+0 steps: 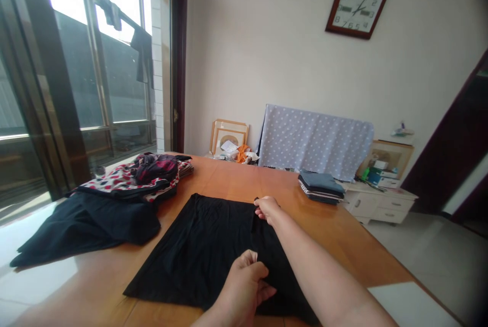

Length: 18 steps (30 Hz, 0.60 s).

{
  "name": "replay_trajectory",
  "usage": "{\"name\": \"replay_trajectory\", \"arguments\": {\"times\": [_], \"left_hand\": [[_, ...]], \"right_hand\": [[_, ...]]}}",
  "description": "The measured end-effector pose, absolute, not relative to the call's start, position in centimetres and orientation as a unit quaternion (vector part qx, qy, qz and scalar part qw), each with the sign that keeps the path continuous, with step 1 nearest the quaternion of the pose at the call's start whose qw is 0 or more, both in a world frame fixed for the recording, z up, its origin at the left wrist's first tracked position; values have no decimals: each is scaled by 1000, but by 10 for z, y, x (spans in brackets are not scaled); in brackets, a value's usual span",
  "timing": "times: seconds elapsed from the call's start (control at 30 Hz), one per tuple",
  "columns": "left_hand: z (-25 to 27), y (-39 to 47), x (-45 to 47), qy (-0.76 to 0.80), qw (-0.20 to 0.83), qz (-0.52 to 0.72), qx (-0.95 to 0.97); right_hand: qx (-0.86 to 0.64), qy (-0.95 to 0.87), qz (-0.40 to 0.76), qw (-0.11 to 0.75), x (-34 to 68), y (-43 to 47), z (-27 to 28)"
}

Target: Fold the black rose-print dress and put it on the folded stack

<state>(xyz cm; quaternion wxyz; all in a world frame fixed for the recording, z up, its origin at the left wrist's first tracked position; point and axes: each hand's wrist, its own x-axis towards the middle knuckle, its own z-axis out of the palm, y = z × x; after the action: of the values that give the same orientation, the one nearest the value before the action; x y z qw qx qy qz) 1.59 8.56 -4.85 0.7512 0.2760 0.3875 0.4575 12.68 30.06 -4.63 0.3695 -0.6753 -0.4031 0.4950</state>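
A black garment lies spread on the wooden table in front of me; its exact kind does not show. At its far right part, my right hand pinches the cloth, lifting a small bit of the edge. Nearer to me, my left hand is over the lower right part of the same garment. Its thumb and forefinger are closed on the dark cloth, while the other fingers curl loosely beneath. The right forearm covers part of the garment's right side.
Left on the table lies a loose heap of clothes, with dark folded trousers in front. A folded stack of clothes sits at the far right edge. Beyond are a dotted cloth cover and a white cabinet.
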Motion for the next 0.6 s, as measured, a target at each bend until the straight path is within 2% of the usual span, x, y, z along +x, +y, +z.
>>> {"name": "replay_trajectory", "arguments": {"times": [0.23,0.6], "left_hand": [[-50,83,8,422,746,453,246],[-45,83,8,432,751,434,247]], "right_hand": [[-667,-417,495,369,126,295,-42],[-639,-437,421,473,208,242,-22]]}}
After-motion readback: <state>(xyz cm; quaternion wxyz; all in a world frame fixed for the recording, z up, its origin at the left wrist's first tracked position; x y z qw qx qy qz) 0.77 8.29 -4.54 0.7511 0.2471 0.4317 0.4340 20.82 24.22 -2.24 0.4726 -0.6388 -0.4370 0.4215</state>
